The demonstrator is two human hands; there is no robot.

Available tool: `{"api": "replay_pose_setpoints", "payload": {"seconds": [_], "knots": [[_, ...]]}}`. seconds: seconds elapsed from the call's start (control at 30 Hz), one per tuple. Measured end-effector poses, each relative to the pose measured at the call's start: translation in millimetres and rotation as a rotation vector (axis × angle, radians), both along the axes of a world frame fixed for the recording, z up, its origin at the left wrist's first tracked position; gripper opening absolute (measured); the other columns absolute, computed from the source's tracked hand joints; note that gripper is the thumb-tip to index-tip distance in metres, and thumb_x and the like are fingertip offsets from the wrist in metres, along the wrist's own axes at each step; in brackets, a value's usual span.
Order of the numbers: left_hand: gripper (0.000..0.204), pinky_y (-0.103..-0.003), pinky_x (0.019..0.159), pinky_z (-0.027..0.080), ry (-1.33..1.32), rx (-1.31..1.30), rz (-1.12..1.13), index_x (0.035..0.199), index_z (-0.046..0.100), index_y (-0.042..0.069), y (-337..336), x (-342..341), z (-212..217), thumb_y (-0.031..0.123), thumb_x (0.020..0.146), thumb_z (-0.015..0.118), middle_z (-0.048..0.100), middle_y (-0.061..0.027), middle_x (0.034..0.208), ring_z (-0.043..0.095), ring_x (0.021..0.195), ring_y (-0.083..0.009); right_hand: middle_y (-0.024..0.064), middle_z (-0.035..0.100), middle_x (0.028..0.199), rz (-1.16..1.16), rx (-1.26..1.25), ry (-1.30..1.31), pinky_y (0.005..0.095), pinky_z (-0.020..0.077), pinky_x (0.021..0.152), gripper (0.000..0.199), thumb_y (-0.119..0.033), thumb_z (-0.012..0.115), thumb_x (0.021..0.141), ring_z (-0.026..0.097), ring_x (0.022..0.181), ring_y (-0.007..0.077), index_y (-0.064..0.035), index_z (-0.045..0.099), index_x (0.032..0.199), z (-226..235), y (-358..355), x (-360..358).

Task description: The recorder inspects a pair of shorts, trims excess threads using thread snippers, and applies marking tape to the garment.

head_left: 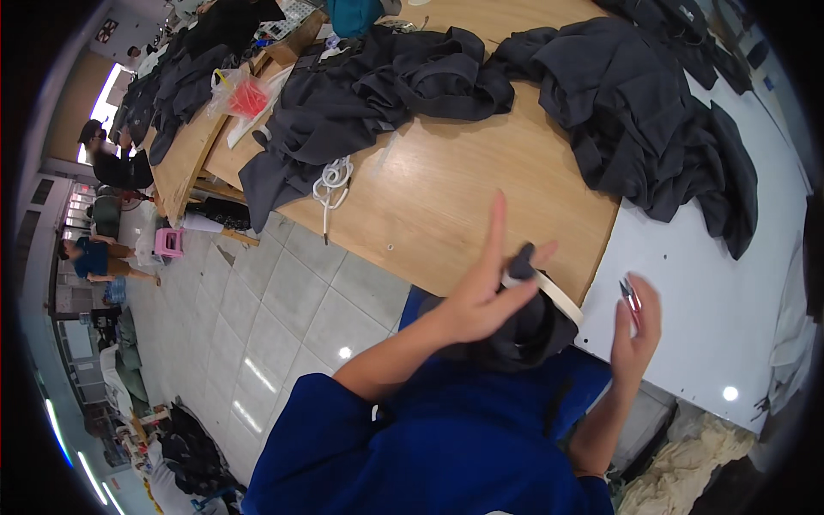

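My left hand (482,300) pinches a fold of a dark grey garment (536,330) between thumb and fingers, with the index finger stretched out over the wooden table. A cream band (560,299) runs along the garment's edge beside my fingertips. The garment is bunched in front of my body, and part of it is hidden behind my hand. To the right, apart from the garment, my right hand (637,335) holds small thread snips (631,300) with red on the handle. Their blades point up and left over the white tabletop.
Dark grey garments lie in heaps, one (403,77) along the table's far side and another (627,112) toward the white tabletop (687,309). A white cord (333,182) rests near the wooden table's (446,189) left edge. Cream cloth (687,463) is piled low right. Other people are at far left.
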State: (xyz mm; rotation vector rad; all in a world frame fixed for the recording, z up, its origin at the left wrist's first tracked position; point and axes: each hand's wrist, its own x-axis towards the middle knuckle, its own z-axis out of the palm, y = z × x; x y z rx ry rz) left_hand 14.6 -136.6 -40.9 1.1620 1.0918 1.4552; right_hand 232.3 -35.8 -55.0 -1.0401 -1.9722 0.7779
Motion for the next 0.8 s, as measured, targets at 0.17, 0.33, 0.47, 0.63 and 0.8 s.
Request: {"api": "replay_pose_setpoints", "payload": {"seconds": [0.17,0.33,0.47,0.63,0.8], "knots": [[0.081,-0.035,0.097,0.040,-0.280,-0.107,0.261,0.144,-0.015,0.024,-1.4,-43.8,14.9,0.000,0.090,0.041,0.041,-0.0315,0.131,0.053,0.113,-0.0292,0.0136,0.051,0.107,-0.205,0.266,-0.683,0.0313,0.0444,0.074,0.034,-0.010,0.063,0.082,0.051,0.093,0.0271,-0.0051,0.058,0.115,-64.6,22.1,43.8],[0.076,-0.036,0.095,0.043,-0.334,-0.121,0.344,0.145,-0.008,0.025,-9.3,-55.3,13.4,0.001,0.091,0.040,0.039,-0.0330,0.131,0.053,0.112,-0.0312,0.0087,0.052,0.089,-0.245,0.090,-0.413,0.0240,0.0439,0.063,0.025,-0.008,0.063,0.082,0.051,0.075,0.0169,-0.0015,0.062,0.106,-76.4,15.5,41.5],[0.074,-0.037,0.095,0.043,-0.341,-0.065,0.329,0.145,-0.007,0.026,-7.1,-43.3,6.4,0.001,0.092,0.039,0.036,-0.0330,0.133,0.051,0.115,-0.0339,0.0070,0.055,0.092,-0.195,-0.417,0.132,0.0234,0.0449,0.064,0.026,-0.010,0.057,0.088,0.052,0.079,0.0117,0.0006,0.057,0.112,-48.4,7.4,25.5],[0.077,-0.030,0.101,0.031,-0.384,-0.096,0.263,0.145,-0.012,0.021,-7.7,-15.6,17.8,0.000,0.091,0.040,0.044,-0.0250,0.132,0.047,0.120,-0.0228,0.0049,0.064,0.082,0.317,-1.133,0.606,0.0168,0.0408,0.047,0.027,-0.017,0.048,0.094,0.053,0.058,0.0047,0.0010,0.057,0.112,28.3,-39.6,-27.0],[0.079,-0.037,0.105,0.028,-0.403,-0.065,0.221,0.144,-0.012,0.020,-4.7,1.2,14.5,0.001,0.091,0.042,0.043,-0.0250,0.133,0.042,0.124,-0.0273,0.0023,0.062,0.082,0.368,-1.081,0.465,0.0167,0.0414,0.056,0.023,-0.014,0.053,0.092,0.053,0.066,0.0041,-0.0010,0.060,0.109,35.0,-49.5,-58.8]]}}
